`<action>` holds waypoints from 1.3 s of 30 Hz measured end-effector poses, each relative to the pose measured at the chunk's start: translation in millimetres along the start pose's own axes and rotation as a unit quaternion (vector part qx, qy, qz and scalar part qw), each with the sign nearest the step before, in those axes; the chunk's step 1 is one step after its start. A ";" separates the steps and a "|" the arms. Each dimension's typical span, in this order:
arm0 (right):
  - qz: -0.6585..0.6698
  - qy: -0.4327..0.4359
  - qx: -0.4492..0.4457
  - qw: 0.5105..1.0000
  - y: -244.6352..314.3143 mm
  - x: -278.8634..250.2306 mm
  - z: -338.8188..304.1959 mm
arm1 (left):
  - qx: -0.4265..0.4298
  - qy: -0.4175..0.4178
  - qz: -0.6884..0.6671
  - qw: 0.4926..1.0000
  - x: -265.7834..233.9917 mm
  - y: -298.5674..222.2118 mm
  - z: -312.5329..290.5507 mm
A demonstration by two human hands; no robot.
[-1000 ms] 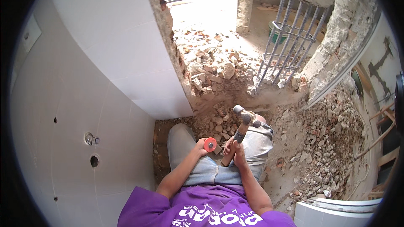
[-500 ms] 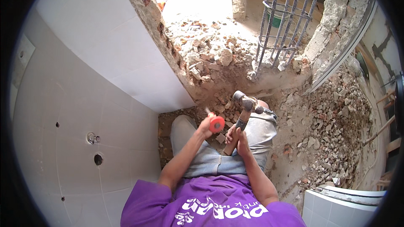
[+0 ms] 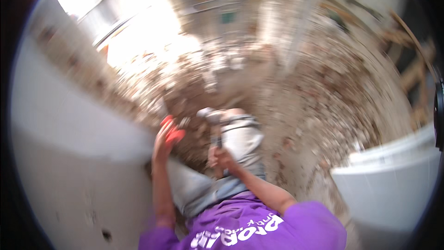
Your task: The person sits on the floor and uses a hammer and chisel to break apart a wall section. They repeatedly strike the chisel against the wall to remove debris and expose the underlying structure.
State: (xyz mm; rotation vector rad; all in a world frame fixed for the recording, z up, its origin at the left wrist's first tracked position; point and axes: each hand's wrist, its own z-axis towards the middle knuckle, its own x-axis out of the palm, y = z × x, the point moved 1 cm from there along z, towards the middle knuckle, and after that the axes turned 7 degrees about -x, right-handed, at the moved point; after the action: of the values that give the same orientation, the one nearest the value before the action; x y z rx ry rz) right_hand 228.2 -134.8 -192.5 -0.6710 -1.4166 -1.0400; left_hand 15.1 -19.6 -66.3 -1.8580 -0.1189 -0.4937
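Everything's p. blurry rn, so fine detail's n/a. Person's L hand is wrapped around a red-handled tool, out past the L thigh & near the pale wall; can't tell exact finger placement b/c of the smear. R hand is closed round the handle of a hammer, head end pointing up/away from the body, right by the R knee. The two tools are apart, w/ dark dirt btwn them. Jeans + purple shirt below, legs bent. Rubble covers the floor ahead & off to the R, w/ a green bucket further back, just a fuzzy patch tbh.
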 end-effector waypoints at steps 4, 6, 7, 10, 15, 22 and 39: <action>-0.403 -0.009 -0.092 0.910 20.6 62.7 19.8 | -0.033 -0.055 0.172 0.983 26.6 7.3 -54.7; -0.513 -0.052 -0.154 0.843 26.7 69.1 26.4 | -0.014 -0.029 0.250 0.968 42.5 14.3 -65.2; -0.577 -0.056 -0.194 0.792 30.3 72.0 25.4 | 0.003 -0.015 0.269 0.963 49.4 19.1 -69.7; -0.544 -0.066 -0.253 0.797 21.7 72.4 21.9 | 0.005 0.046 0.345 0.937 71.1 38.0 -76.8; -0.434 -0.075 -0.161 0.883 25.8 67.4 15.0 | 0.016 0.116 0.579 0.807 109.0 0.0 -88.0; -0.390 -0.027 -0.099 0.915 39.5 95.3 5.1 | 0.036 0.235 0.678 0.696 167.3 -63.2 -91.4; -0.375 -0.074 -0.115 0.917 37.6 81.1 7.6 | 0.533 0.062 0.622 0.570 193.0 -188.6 -112.6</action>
State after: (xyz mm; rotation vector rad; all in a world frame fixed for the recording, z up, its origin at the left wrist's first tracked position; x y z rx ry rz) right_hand 246.4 -126.0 -105.1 -0.3635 -1.7529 -1.8077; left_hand 98.5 -90.1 205.0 -0.3439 0.8069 0.4444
